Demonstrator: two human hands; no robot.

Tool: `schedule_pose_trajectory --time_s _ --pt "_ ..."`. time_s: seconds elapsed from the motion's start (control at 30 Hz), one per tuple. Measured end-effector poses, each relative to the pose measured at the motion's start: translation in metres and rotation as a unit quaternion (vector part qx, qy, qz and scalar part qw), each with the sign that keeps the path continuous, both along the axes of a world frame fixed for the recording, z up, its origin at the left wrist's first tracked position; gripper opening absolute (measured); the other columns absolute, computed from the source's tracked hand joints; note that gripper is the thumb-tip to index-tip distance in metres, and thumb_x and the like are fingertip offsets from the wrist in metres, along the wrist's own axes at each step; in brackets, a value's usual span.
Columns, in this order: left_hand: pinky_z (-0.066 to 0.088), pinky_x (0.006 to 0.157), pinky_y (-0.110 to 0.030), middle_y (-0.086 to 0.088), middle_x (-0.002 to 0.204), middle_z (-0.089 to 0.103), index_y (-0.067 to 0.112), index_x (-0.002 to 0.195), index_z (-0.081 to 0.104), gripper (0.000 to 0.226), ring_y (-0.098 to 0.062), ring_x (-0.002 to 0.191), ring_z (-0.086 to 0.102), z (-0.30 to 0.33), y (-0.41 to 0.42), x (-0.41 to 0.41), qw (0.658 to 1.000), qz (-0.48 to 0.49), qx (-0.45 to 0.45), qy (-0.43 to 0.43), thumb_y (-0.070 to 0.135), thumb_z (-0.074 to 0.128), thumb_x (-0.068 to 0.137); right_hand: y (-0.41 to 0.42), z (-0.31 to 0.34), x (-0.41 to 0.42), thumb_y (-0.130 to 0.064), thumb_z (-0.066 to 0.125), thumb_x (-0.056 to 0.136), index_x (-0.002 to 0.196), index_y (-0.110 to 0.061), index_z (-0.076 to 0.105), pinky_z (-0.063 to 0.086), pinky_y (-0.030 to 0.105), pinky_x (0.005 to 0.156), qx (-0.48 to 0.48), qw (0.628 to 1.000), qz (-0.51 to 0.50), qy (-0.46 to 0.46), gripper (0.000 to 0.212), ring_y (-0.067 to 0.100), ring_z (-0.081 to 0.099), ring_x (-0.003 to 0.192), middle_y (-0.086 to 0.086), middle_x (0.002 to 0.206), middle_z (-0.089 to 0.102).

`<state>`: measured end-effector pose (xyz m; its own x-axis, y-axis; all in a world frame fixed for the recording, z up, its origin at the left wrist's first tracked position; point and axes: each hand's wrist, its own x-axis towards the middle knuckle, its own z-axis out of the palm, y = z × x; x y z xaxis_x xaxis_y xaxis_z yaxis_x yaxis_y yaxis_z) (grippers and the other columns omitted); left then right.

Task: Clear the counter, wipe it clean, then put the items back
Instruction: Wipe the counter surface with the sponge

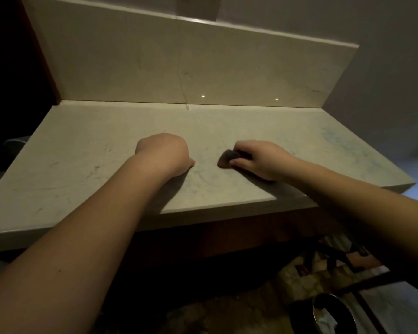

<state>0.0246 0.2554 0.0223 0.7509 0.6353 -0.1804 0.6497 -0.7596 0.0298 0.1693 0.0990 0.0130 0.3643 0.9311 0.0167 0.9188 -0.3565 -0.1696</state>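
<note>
Counter (87,165), pale marble, mid-wipe: right hand (263,160) grips dark cloth (229,158), left hand (164,153) fisted, empty (bracing); next, sweep right.

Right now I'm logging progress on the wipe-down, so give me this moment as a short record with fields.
surface: pale stone counter with a backsplash behind it
right hand: right hand grips a dark cloth or pad pressed on the counter
left hand: left hand rests on the counter as a fist, holding nothing visible
residue: faint bluish streaks toward the right end
below: dark round container on the floor, contents unclear
stage: wiping under way; no items back on the counter
</note>
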Motion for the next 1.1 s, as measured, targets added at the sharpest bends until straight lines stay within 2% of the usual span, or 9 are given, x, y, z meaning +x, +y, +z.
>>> schedule_pose_trajectory --time_s 0.13,0.37,0.5,0.6,0.7,0.8,0.9,1.0,1.1 --pt "0.044 0.072 -0.036 -0.007 0.105 0.061 0.018 0.109 0.066 0.047 -0.029 0.1 0.058 -0.001 0.001 -0.003 1.0 -0.005 -0.002 0.005 0.056 0.044 0.094 0.017 -0.005 -0.001 -0.039 0.053 0.094 0.093 -0.028 0.047 0.033 0.029 0.062 0.026 0.999 -0.02 0.001 0.012 0.015 0.051 0.082 -0.006 0.088 0.055" --pt "0.042 0.071 -0.034 -0.004 0.095 0.058 0.019 0.101 0.066 0.041 -0.027 0.096 0.057 -0.002 0.003 -0.004 1.0 -0.017 -0.011 -0.007 0.054 0.045 0.094 -0.054 -0.01 -0.036 -0.042 0.055 0.089 0.087 -0.015 0.052 0.035 0.032 0.058 0.021 0.988 0.154 0.005 0.027 0.011 0.045 0.07 -0.007 0.078 0.048" --pt "0.044 0.071 -0.035 -0.002 0.09 0.059 0.019 0.098 0.066 0.04 -0.025 0.09 0.057 -0.001 0.003 -0.003 1.0 -0.011 -0.008 -0.011 0.054 0.047 0.094 -0.024 -0.007 -0.016 -0.039 0.055 0.093 0.086 -0.026 0.044 0.034 0.032 0.062 0.018 0.996 0.091 -0.006 0.018 0.016 0.048 0.076 -0.01 0.081 0.046" --pt "0.045 0.07 -0.035 -0.002 0.089 0.06 0.021 0.098 0.066 0.04 -0.024 0.088 0.057 -0.004 0.001 -0.003 1.0 -0.007 -0.008 -0.008 0.054 0.045 0.094 0.008 -0.004 0.012 -0.041 0.051 0.094 0.092 -0.025 0.048 0.038 0.033 0.066 0.016 0.999 0.023 -0.037 0.016 0.018 0.051 0.081 -0.006 0.088 0.053" --pt "0.047 0.073 -0.035 0.0 0.089 0.059 0.023 0.095 0.065 0.037 -0.022 0.087 0.055 -0.007 0.002 -0.003 1.0 -0.013 0.001 -0.003 0.053 0.042 0.095 -0.003 -0.005 0.012 -0.04 0.052 0.094 0.089 -0.027 0.045 0.033 0.031 0.064 0.013 0.998 0.058 -0.024 0.016 0.014 0.046 0.077 -0.007 0.085 0.05" --pt "0.051 0.081 -0.038 0.001 0.089 0.058 0.024 0.096 0.064 0.037 -0.022 0.087 0.055 -0.008 0.002 -0.003 1.0 -0.011 0.008 0.005 0.053 0.041 0.095 -0.052 -0.008 -0.001 -0.044 0.054 0.091 0.085 -0.026 0.044 0.029 0.029 0.061 0.025 0.989 0.148 -0.007 0.021 0.008 0.041 0.071 -0.012 0.078 0.044" --pt "0.052 0.081 -0.038 0.001 0.09 0.059 0.024 0.098 0.064 0.037 -0.022 0.086 0.056 -0.009 -0.001 0.001 1.0 -0.003 0.014 0.011 0.053 0.041 0.095 -0.085 -0.01 0.007 -0.056 0.043 0.086 0.088 -0.021 0.051 0.036 0.031 0.056 0.024 0.983 0.18 -0.008 0.036 0.011 0.048 0.07 -0.01 0.079 0.05" --pt "0.051 0.081 -0.037 0.0 0.091 0.059 0.021 0.099 0.064 0.039 -0.023 0.088 0.056 -0.009 -0.006 0.005 1.0 0.016 0.015 0.015 0.052 0.042 0.095 -0.067 -0.008 0.029 -0.051 0.051 0.09 0.091 -0.025 0.052 0.039 0.031 0.062 0.013 0.988 0.153 -0.001 0.026 0.009 0.046 0.074 -0.015 0.082 0.045" --pt "0.052 0.078 -0.036 0.0 0.083 0.059 0.018 0.093 0.065 0.039 -0.023 0.083 0.058 -0.004 -0.013 0.012 0.999 0.05 0.001 0.008 0.052 0.046 0.094 -0.02 -0.003 0.071 -0.044 0.05 0.094 0.096 -0.028 0.05 0.036 0.031 0.067 0.008 0.998 0.057 -0.035 0.017 0.014 0.049 0.083 -0.012 0.09 0.049"
